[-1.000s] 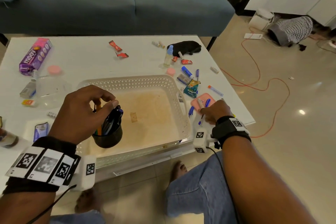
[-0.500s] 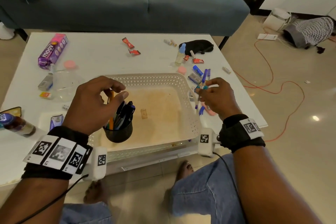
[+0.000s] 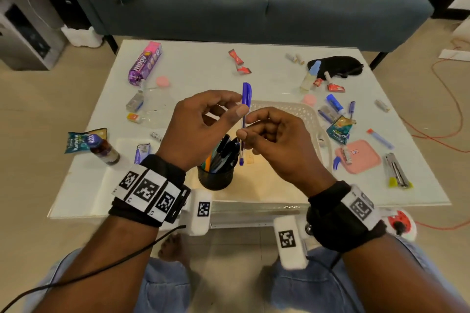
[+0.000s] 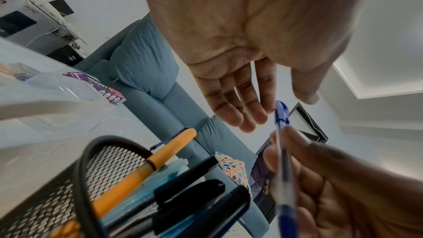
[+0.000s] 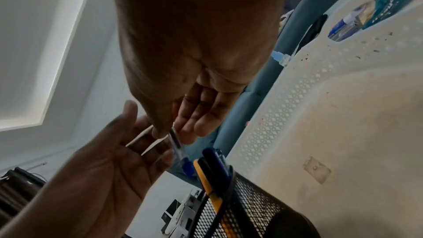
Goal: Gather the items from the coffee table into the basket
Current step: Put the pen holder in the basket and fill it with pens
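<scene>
Pen (image 3: 246,99) stood upright in our right hand (image 3: 277,145), pinched mid-barrel above the mesh cup (image 3: 215,178) in the basket (image 3: 309,115); our left hand (image 3: 201,127), fingers relaxed, hovered nearest its capped top.

Open basket floor right of the pen cup; clutter round the basket.
The basket (image 3: 314,119) floor lies bare right of and beyond the pen cup (image 3: 215,177), which stands at its near left with pens jutting up. Both hands (image 3: 201,127) and a blue pen (image 3: 245,119) hang right over the cup. On the bench (image 3: 203,68), wrappers, pens and a pink pad (image 3: 361,156) crowd the right side; a bottle (image 3: 105,151) and box (image 3: 145,63) stand left.
</scene>
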The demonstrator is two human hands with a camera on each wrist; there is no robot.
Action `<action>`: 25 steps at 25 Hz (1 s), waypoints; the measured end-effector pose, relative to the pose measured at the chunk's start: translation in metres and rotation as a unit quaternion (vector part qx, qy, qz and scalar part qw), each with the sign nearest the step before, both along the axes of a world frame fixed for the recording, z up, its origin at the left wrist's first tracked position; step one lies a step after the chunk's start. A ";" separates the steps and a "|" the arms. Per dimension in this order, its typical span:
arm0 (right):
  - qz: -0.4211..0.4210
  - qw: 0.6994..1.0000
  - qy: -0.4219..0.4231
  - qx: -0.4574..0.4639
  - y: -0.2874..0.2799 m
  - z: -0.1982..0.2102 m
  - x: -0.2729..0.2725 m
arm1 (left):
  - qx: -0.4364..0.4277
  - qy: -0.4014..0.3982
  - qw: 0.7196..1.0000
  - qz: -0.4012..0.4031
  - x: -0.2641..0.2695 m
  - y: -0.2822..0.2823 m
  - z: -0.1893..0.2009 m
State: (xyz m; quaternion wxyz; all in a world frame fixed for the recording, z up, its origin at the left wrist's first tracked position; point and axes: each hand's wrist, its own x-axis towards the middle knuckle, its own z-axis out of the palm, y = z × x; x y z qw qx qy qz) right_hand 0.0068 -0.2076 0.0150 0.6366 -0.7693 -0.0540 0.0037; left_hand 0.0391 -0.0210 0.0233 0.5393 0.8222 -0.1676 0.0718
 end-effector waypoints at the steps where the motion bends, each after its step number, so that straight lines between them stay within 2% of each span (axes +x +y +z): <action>1: -0.002 1.000 0.004 0.011 0.004 -0.003 0.000 | 0.001 -0.002 1.000 -0.001 0.000 0.000 0.001; 5: -0.009 0.999 -0.009 0.032 0.014 -0.008 -0.002 | 0.002 0.004 1.000 0.001 -0.002 0.001 0.001; 10: -0.008 0.999 -0.033 -0.007 0.013 -0.004 -0.002 | 0.000 -0.002 1.000 0.004 -0.002 0.013 0.010; 13: -0.074 0.996 -0.039 -0.025 -0.016 0.002 0.010 | 0.058 0.002 0.998 0.019 0.003 0.032 0.010; 15: -0.124 0.990 -0.044 -0.046 -0.041 0.003 0.017 | 0.102 0.000 0.995 0.001 0.004 0.039 0.002; 19: -0.210 0.973 -0.051 -0.087 -0.091 0.004 0.023 | 0.133 0.005 0.991 -0.034 0.005 0.034 -0.014; 22: -0.271 0.953 -0.019 -0.135 -0.130 -0.007 0.025 | 0.152 -0.013 0.988 -0.019 0.007 0.033 -0.020; 25: -0.324 0.922 0.049 -0.206 -0.169 -0.031 0.025 | 0.180 -0.026 0.983 0.005 0.005 0.029 -0.023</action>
